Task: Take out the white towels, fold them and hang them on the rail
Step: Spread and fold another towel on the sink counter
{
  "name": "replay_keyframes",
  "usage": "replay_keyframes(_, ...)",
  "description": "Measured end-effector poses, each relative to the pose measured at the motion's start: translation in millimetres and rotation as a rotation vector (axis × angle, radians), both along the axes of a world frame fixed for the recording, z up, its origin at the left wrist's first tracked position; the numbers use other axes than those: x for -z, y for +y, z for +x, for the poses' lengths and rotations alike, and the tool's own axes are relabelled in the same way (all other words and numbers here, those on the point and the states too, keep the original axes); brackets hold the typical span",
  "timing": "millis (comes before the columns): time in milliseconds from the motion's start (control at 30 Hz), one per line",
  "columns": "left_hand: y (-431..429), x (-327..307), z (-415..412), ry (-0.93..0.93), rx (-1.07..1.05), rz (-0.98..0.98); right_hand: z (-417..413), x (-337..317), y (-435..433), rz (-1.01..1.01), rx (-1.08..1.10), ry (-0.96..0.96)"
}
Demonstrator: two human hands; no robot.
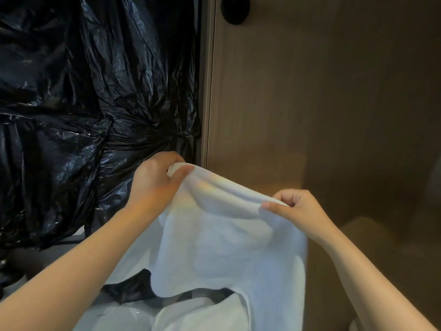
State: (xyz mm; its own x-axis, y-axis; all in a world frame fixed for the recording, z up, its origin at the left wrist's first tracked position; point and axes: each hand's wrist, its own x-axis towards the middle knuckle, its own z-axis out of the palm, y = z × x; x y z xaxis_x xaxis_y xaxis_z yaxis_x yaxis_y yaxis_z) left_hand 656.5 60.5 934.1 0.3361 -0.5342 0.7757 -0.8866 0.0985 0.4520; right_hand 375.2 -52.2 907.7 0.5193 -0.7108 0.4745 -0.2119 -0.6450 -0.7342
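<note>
Nearest me a heap of white towels (191, 314) cut off by the lower edge, above it one white towel (226, 247) hanging, my left hand (155, 182) with its grip pinching the top-left corner, right hand (296, 206) grip pinching the top-right, beyond them crumpled black bin bags (83, 91), brown wooden panel (310, 103), dark knob (235, 10) partly cut off.

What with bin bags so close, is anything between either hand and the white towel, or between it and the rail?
Nothing at the hands: the left hand and right hand both pinch the white towel at its top edge. The black bags lie left of it. No rail is in view, so that path cannot be judged.
</note>
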Motion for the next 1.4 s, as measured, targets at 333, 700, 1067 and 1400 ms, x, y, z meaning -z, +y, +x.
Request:
replay_keyframes(333, -4, 0, 4, 0.025, -0.044, -0.078, -3, -44, 3, -0.310, 0.173, -0.005)
replay_keyframes(700, 6, 20, 1, 0.104, -0.055, 0.108, 11, -28, 16, -0.365, 0.240, 0.076)
replay_keyframes(1067, 19, 53, -45, 0.066, 0.279, 0.175, 42, -19, 40, -0.280, 0.023, 0.076)
replay_keyframes(1400, 18, 56, -49, 0.373, 0.428, 0.094, 41, -5, 44, -0.235, -0.031, 0.085)
